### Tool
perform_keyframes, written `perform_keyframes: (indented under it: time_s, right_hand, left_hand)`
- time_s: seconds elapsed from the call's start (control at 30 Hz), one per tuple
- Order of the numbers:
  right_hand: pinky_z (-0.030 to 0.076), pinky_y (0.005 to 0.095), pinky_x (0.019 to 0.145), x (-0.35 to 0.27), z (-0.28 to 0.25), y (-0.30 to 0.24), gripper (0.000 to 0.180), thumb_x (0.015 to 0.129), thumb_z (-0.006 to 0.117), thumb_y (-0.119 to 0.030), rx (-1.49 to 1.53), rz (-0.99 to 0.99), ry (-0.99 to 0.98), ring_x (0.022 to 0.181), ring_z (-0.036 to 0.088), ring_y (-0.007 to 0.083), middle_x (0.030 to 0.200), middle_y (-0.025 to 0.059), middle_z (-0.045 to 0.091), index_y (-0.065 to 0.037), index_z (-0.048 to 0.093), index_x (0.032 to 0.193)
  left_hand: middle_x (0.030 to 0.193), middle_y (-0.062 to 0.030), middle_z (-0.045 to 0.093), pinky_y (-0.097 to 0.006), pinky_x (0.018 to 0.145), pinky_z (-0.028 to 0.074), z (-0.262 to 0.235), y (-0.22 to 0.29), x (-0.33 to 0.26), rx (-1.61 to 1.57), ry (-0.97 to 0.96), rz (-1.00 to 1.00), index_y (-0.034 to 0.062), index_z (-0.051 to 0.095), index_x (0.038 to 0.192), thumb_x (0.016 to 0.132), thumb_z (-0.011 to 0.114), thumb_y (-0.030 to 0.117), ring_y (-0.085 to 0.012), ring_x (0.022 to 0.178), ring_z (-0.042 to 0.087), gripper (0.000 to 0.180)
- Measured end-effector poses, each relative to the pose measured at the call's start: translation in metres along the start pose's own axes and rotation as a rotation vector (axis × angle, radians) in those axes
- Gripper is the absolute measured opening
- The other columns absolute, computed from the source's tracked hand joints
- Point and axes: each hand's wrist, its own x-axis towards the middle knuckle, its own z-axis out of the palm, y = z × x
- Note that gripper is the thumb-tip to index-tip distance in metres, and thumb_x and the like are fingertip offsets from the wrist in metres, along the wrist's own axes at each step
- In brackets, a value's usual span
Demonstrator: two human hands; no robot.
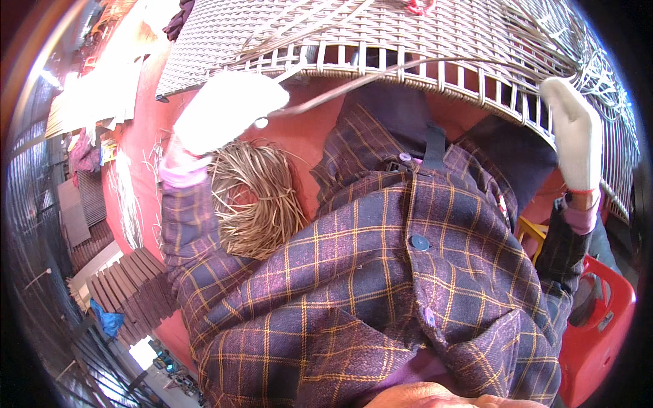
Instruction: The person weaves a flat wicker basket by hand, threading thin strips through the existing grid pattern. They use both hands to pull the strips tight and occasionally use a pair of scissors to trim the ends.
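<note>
A pale woven wicker panel [381, 34] spans the top, with an open lattice band along its near edge. My left hand [231, 112], in a bright white glove, is closed on a flat brown wicker strand [340, 90] just off the panel's left part. The strand runs rightward over the edge toward the loose ends. My right hand [575, 132], gloved too, is at the panel's right edge with its fingers together, bent toward the lattice; what they hold is hidden. Below my left hand lies a tied coil of brown strands [258, 204].
Many loose strand ends [592, 75] stick out at the panel's upper right. A red plastic chair [598, 333] stands at lower right, near a yellow frame [532, 238]. Stacked brown slats [129, 285] and a blue bag [107, 318] lie at left. Red sheeting covers the floor.
</note>
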Motion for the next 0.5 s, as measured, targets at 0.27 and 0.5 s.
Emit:
perform_keyframes:
  time_s: [0.27,0.5]
  right_hand:
    - [0.057,0.0394,0.073,-0.015,0.081,-0.114,0.010,0.097,0.069,-0.012,0.156,-0.666,-0.243,0.080,0.075,0.0353,0.087,0.0178,0.073,-0.003,0.073,0.099]
    - [0.055,0.0361,0.079,-0.004,0.036,-0.073,0.018,0.101,0.067,-0.013,0.117,-0.375,-0.307,0.082,0.072,0.0325,0.091,0.0175,0.073,0.003,0.073,0.105]
  left_hand:
    - [0.106,-0.0142,0.076,-0.041,0.083,0.060,0.115,0.032,0.069,0.480,0.423,0.349,0.0044,0.071,0.124,0.099,0.070,0.026,-0.0326,0.093,0.073,0.033]
    - [0.149,-0.0097,0.065,-0.038,0.105,0.054,0.077,-0.019,0.019,0.034,0.265,0.206,0.0115,0.063,0.149,0.107,0.061,0.017,-0.0239,0.124,0.069,0.042]
